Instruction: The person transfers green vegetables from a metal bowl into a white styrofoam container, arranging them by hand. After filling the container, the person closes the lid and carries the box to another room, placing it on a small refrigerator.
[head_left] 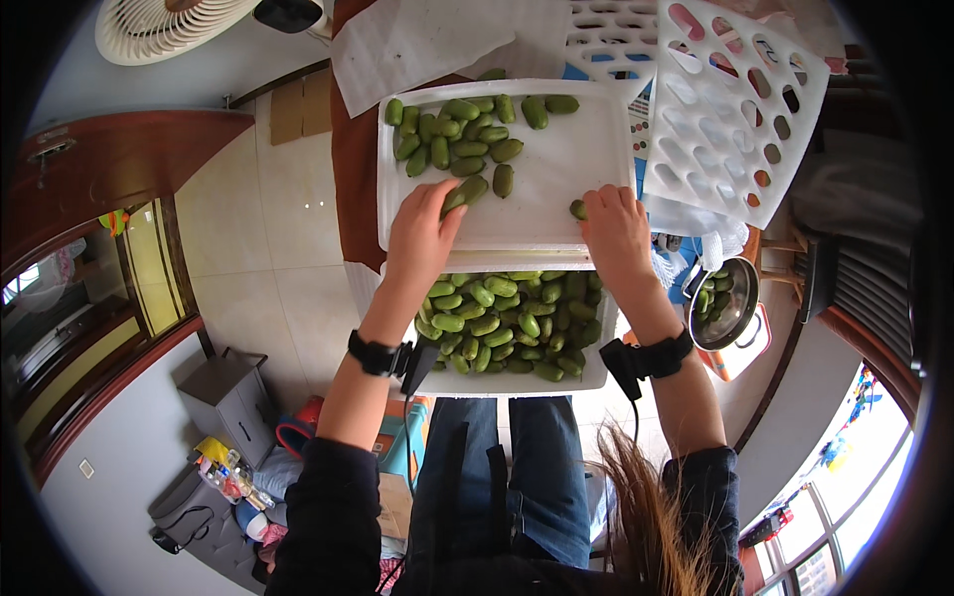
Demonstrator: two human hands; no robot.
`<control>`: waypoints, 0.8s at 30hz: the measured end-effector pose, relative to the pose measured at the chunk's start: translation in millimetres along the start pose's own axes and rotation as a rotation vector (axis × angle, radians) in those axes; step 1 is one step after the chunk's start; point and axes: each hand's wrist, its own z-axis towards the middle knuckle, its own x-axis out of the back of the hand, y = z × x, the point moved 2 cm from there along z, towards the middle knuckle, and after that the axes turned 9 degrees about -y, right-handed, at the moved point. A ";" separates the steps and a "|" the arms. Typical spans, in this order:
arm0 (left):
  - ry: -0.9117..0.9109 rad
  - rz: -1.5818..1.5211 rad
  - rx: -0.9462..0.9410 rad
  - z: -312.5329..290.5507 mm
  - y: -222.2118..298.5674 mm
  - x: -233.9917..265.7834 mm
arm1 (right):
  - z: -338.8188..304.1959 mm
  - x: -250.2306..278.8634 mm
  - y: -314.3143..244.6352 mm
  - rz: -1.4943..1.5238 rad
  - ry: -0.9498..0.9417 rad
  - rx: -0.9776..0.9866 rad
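My left hand (pixel 422 228) is closed on a small green oblong fruit (pixel 464 196), like a mini cucumber, over the left half of a white foam lid (pixel 561 164). At the lid's right side, my right hand (pixel 616 233) grips another such fruit (pixel 577 210), of which only one end shows. Several more green fruits (pixel 440 152) lie loosely grouped on the lid's far left part. Nearer to me, between my forearms, a white foam box (pixel 593 375) is heaped with the same fruits (pixel 507 323).
To the right stands a metal pot (pixel 747 308) with several green fruits in it. White perforated foam trays (pixel 730 129) lie at the far right, beside white foam sheets (pixel 417 50). At the far left is a fan (pixel 169 30); a grey cabinet (pixel 229 407) stands at lower left.
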 end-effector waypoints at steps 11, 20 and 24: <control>-0.439 -0.301 0.194 -147.6 13.8 -23.7 | 18.6 0.3 5.9 0.210 -0.162 0.312; -0.180 -0.203 -0.006 -142.3 15.0 -45.0 | 23.4 -13.6 10.4 0.216 -0.231 0.160; -0.062 -0.165 0.221 -118.2 -3.2 6.3 | 26.3 -2.6 4.2 0.247 -0.123 0.234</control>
